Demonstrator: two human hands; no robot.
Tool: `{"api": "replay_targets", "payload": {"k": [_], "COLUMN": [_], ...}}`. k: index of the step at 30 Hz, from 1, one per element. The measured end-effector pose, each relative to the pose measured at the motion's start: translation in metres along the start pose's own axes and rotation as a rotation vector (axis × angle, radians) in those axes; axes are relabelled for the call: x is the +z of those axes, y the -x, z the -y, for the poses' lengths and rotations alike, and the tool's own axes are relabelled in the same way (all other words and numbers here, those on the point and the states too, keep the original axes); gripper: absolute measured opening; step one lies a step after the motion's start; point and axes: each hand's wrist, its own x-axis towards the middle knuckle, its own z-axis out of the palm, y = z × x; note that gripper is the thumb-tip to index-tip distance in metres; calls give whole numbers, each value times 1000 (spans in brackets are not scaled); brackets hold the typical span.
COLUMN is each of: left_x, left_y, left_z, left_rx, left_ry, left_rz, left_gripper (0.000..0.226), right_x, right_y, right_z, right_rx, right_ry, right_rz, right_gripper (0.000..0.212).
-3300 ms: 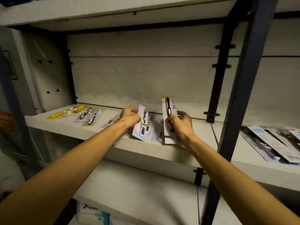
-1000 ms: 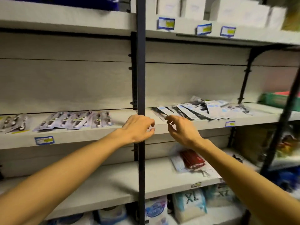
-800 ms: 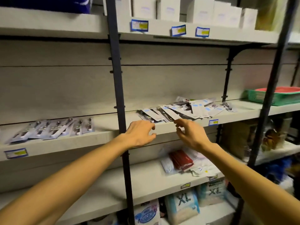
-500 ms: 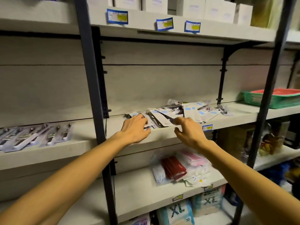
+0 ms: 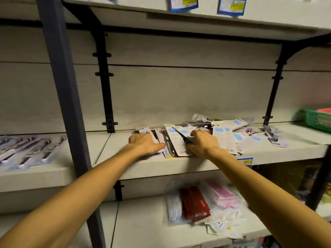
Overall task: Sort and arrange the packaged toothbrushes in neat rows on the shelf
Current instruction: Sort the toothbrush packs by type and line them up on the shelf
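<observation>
A loose pile of packaged toothbrushes (image 5: 232, 136) lies on the middle shelf (image 5: 161, 168), most of them back side up with blue patches. My left hand (image 5: 146, 143) rests flat, palm down, on the packets at the pile's left end. My right hand (image 5: 203, 143) has its fingers curled over the top and its thumb under the near edge of a white packet (image 5: 176, 143) that has a dark brush handle lying across it. A neat row of toothbrush packets (image 5: 30, 152) lies on the shelf section to the left.
A dark metal upright (image 5: 60, 86) stands between the two shelf sections, in front of my left forearm. A green basket (image 5: 317, 119) sits at the far right. Red and pink packets (image 5: 195, 203) lie on the shelf below. Price labels (image 5: 183, 2) hang from the shelf above.
My view has swung right from the tidy row to the loose pile. Both hands have reached forward onto the pile; the right hand has closed on a packet.
</observation>
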Motion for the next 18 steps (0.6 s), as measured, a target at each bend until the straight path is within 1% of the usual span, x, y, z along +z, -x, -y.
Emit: {"api": "replay_targets", "payload": {"k": [2, 6, 9, 13, 15, 18], "left_x": [-1, -13, -20, -32, -37, -44], "left_y": [-3, -4, -3, -3, -4, -6], "left_z": [-2, 0, 2, -1, -2, -9], "left_rx": [-21, -45, -90, -167, -212, -264], "left_ry": [-33, 36, 96, 144, 156, 218], "left_rz": [-6, -38, -88, -105, -116, -88], "left_gripper": [80, 50, 36, 36, 30, 18], "right_x": [1, -3, -5, -7, -10, -13], "right_y": [-5, -12, -15, -21, -27, -36], "right_z": [-3, -8, -16, -29, -34, -46], "right_rx": [-9, -19, -35, -24, 8, 118], "right_ry": [-7, -34, -101, -130, -204, -430], "right_rz": [-42, -64, -110, -146, -153, -153], "right_gripper": [34, 26, 22, 19, 19, 24]}}
